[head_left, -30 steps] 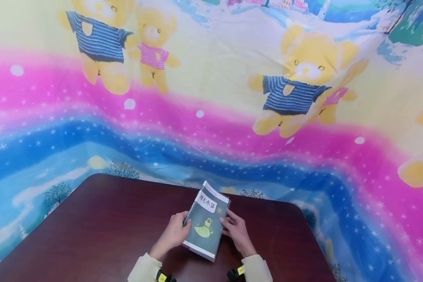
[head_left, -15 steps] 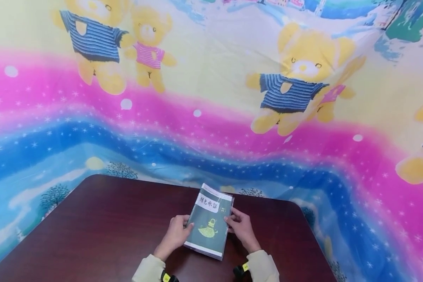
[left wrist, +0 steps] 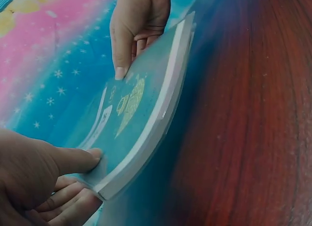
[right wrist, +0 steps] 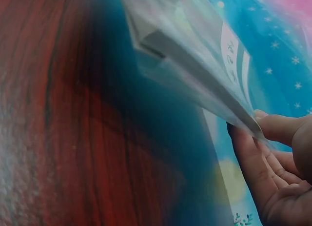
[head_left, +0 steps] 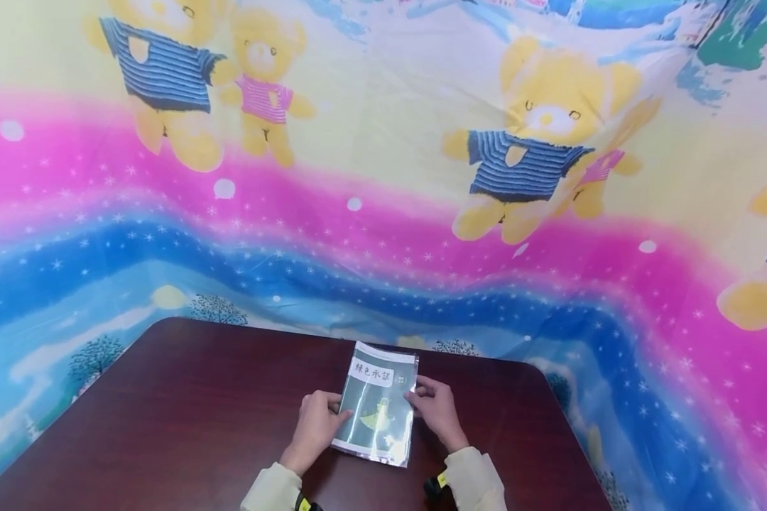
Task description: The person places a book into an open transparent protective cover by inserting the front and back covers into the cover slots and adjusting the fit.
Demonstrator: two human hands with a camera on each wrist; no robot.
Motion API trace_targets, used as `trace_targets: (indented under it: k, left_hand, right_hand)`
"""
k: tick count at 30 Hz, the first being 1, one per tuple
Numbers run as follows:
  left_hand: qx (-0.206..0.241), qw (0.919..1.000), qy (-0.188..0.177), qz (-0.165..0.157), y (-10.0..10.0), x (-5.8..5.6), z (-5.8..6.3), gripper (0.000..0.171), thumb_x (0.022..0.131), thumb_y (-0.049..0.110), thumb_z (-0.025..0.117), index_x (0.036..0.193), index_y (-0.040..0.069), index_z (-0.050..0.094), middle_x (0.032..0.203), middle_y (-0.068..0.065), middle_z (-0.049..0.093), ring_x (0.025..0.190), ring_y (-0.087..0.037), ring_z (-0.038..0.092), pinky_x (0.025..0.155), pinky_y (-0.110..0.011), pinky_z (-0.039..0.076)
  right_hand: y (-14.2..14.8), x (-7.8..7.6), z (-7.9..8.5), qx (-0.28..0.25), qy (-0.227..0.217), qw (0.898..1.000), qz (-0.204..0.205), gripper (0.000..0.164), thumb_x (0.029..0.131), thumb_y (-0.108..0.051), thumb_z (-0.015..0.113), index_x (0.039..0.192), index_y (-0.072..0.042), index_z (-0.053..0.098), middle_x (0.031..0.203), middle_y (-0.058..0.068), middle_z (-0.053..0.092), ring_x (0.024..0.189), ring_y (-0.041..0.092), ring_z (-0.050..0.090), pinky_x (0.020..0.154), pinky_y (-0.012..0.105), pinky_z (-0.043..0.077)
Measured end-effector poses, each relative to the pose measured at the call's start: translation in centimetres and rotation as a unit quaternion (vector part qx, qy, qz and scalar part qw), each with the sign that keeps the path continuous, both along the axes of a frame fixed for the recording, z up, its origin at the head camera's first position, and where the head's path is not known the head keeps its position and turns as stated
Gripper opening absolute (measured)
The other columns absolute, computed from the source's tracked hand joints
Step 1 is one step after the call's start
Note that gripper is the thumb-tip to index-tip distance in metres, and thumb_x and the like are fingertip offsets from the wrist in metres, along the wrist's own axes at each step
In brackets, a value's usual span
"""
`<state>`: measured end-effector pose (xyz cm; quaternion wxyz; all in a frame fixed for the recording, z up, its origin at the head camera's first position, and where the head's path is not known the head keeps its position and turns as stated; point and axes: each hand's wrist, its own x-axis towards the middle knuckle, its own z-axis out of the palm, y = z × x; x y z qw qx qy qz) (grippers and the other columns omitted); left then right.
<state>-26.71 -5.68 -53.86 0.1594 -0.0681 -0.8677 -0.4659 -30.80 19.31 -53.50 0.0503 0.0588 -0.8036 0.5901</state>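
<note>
Both hands hold a book (head_left: 373,404) over the table, one at each long side. Its grey-green cover has a white label with dark characters and a yellow drawing, and a clear plastic sleeve (right wrist: 170,77) wraps it and catches the light. The left hand (head_left: 313,429) pinches the left edge, thumb on the front cover and fingers behind. On the opposite edge, the right hand (head_left: 439,411) grips with its thumb in front too. In the left wrist view the book (left wrist: 141,109) bows between the hands, its page edges facing the camera. The back cover is mostly hidden.
A dark reddish-brown table (head_left: 185,419) with rounded far corners lies under the hands. Right behind its far edge hangs a cloth backdrop (head_left: 383,234) printed with teddy bears, snowflakes and coloured bands. Each wrist carries a black strap (head_left: 434,486) with a yellow tag.
The book has turned counterclockwise and now stands straighter in the head view, with glare newly showing on its sleeve. Both hands keep their hold. The head view has shifted slightly.
</note>
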Motion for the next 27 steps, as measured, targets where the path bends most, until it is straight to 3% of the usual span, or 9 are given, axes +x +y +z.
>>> trace_targets:
  k: [7,12,18,27]
  left_hand:
    - [-0.031,0.9992,-0.009,0.022,0.4,-0.3,-0.6,0.022,0.076,0.007,0.088,0.091,-0.004,0.077,0.071,-0.005,0.073,0.066,-0.011,0.067,0.060,-0.030,0.056]
    - [-0.063,0.9973,-0.028,0.022,0.6,-0.6,-0.8,0.011,0.079,0.006,0.084,0.083,0.000,0.076,0.065,0.001,0.064,0.062,-0.011,0.056,0.056,-0.030,0.049]
    - [-0.080,0.9960,-0.036,0.014,0.5,-0.8,-0.8,0.007,0.083,0.004,0.078,0.080,0.000,0.074,0.062,0.001,0.057,0.059,-0.012,0.048,0.054,-0.028,0.043]
    - [-0.095,0.9942,-0.044,0.027,0.7,-0.3,-0.7,0.014,0.080,0.003,0.082,0.088,-0.005,0.075,0.081,-0.010,0.068,0.080,-0.022,0.064,0.068,-0.041,0.055]
  right_hand:
    - [-0.1,-0.3,-0.5,0.023,-0.006,1.000,0.001,0.047,0.096,-0.005,0.067,0.137,0.014,0.055,0.094,0.019,0.071,0.079,0.023,0.073,0.066,0.033,0.063]
    - [0.0,-0.4,-0.4,0.039,-0.015,0.999,0.020,0.047,0.094,0.001,0.060,0.139,0.013,0.054,0.099,0.019,0.070,0.084,0.021,0.072,0.069,0.034,0.062]
    - [0.2,-0.4,-0.8,0.053,-0.018,0.998,0.040,0.046,0.095,0.001,0.064,0.138,0.014,0.054,0.099,0.019,0.068,0.089,0.024,0.073,0.071,0.035,0.063]
    - [0.3,-0.4,-1.5,0.106,-0.002,0.994,0.029,0.047,0.092,-0.002,0.070,0.134,0.015,0.057,0.092,0.014,0.070,0.074,0.017,0.070,0.062,0.030,0.061]
